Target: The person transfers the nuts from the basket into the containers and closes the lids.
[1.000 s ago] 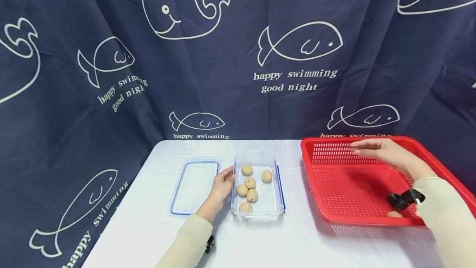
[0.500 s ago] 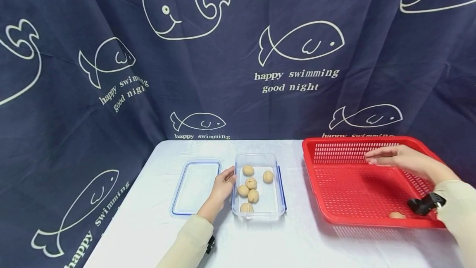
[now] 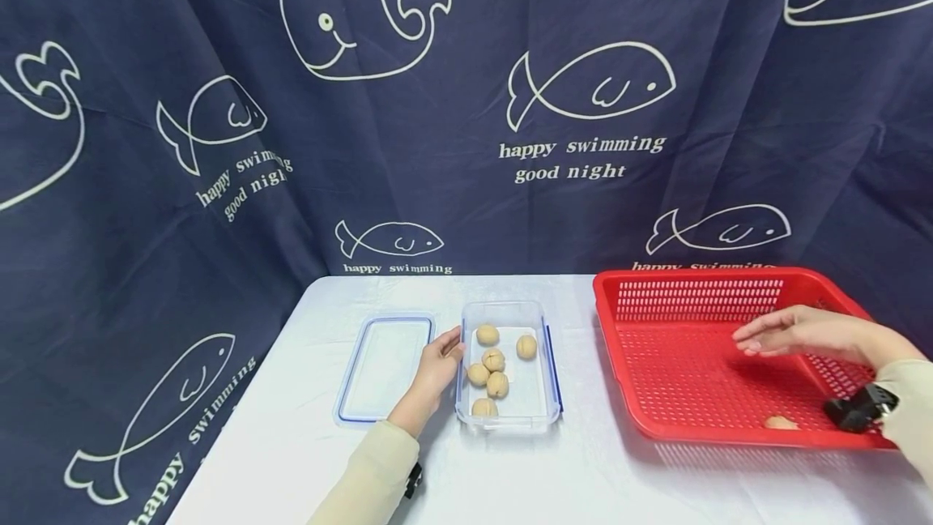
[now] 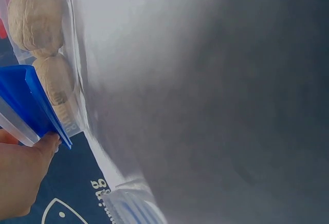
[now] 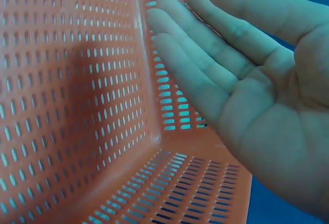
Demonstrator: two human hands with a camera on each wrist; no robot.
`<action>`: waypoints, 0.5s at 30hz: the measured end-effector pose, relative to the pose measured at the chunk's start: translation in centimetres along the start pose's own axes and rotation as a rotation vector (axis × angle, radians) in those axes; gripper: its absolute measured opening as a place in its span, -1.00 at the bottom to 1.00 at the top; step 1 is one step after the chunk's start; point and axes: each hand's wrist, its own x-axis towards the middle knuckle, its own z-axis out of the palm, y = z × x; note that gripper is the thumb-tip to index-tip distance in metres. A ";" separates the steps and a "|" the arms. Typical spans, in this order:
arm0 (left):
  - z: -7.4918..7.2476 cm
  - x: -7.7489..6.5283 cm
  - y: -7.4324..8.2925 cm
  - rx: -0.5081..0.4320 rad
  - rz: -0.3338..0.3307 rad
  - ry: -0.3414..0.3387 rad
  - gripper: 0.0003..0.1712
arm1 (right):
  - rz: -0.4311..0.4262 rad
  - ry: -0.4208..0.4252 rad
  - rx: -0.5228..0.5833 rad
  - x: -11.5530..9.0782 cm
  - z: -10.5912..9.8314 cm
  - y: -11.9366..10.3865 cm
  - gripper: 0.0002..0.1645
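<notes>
A clear plastic food container [image 3: 543, 421] with blue latch flaps stands mid-table, several walnuts [image 3: 493, 360] on its floor. My left hand [image 3: 437, 367] grips its left side; in the left wrist view the thumb [image 4: 47, 144] lies against a blue flap [image 4: 25, 93], the other fingers mostly hidden. Over the red basket [image 3: 628, 395] my right hand [image 3: 816, 332] hovers with nothing in it. Its fingers are straight and the palm shows in the right wrist view. One walnut [image 3: 781, 423] lies by the basket's near wall, partly hidden by the rim.
Left of the container, the blue-edged lid [image 3: 385, 367] lies flat on the white table [image 3: 481, 476]. A dark blue curtain [image 3: 466, 185] with whale and fish drawings hangs right behind the table. High perforated walls enclose the basket.
My right hand has moved rightward and lower over the basket, toward its right side. The walnut in the basket shows more clearly. My left hand and the container stay put.
</notes>
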 end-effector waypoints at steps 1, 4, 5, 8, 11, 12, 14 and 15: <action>0.0 0.0 0.0 0.003 0.001 0.001 -0.50 | 0.013 -0.021 0.024 0.0 -0.1 0.2 -0.58; 0.0 0.0 -0.1 0.011 0.003 0.004 -0.50 | 0.049 -0.095 0.115 -0.1 -0.2 0.6 -0.58; 0.0 0.0 -0.1 0.010 0.002 0.004 -0.50 | 0.058 -0.121 0.149 -0.1 -0.2 0.7 -0.57; 0.0 0.1 -0.1 0.010 0.001 0.004 -0.50 | 0.070 -0.203 0.246 -0.2 -0.1 1.0 -0.57; 0.0 0.1 -0.1 0.006 0.000 0.003 -0.50 | 0.080 -0.264 0.302 -0.2 0.1 1.3 -0.57; 0.0 0.1 -0.2 0.007 0.000 0.003 -0.50 | 0.087 -0.276 0.308 -0.2 0.2 1.3 -0.57; 0.0 0.2 -0.2 0.009 0.004 0.003 -0.50 | 0.106 -0.291 0.310 -0.3 0.3 1.3 -0.58; 0.0 0.2 -0.2 0.007 0.003 0.003 -0.50 | 0.123 -0.297 0.314 -0.3 0.4 1.4 -0.59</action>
